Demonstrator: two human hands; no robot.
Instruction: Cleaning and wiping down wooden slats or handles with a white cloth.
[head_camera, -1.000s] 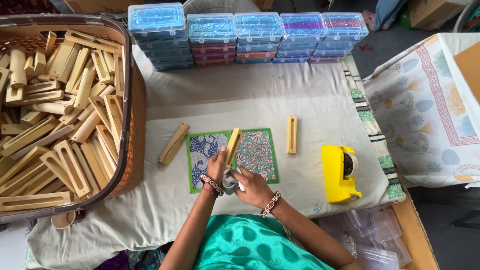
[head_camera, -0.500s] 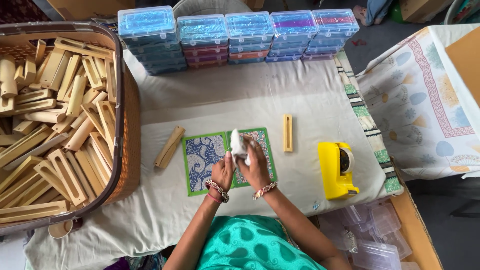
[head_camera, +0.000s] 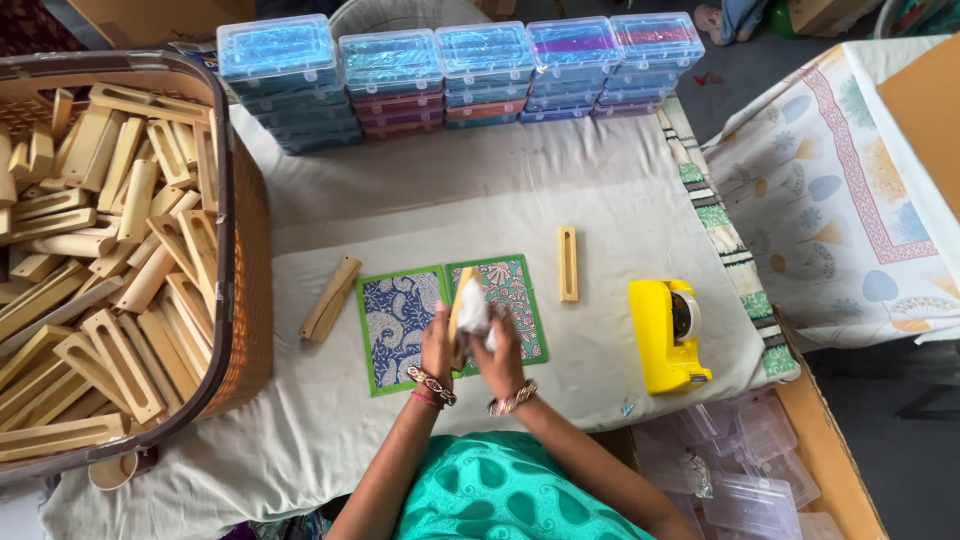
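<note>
My left hand (head_camera: 437, 345) grips a pale slotted wooden piece (head_camera: 460, 300), holding it upright over two green-bordered patterned cards (head_camera: 400, 320). My right hand (head_camera: 498, 352) presses a white cloth (head_camera: 474, 316) against that piece. Both hands are close together above the cards, at the front middle of the cloth-covered table (head_camera: 450, 210). Another wooden piece (head_camera: 568, 264) lies flat to the right of the cards, and one more (head_camera: 331, 298) lies to their left.
A large brown basket (head_camera: 238, 300) full of several like wooden pieces stands at the left. Stacks of clear plastic boxes (head_camera: 460, 70) line the far edge. A yellow tape dispenser (head_camera: 668, 335) sits at the right. Empty clear boxes (head_camera: 750, 470) lie in a carton at the lower right.
The hands have shifted a little; the white cloth now sits on the right side of the upright wooden piece, and the piece has stayed in my left hand.
</note>
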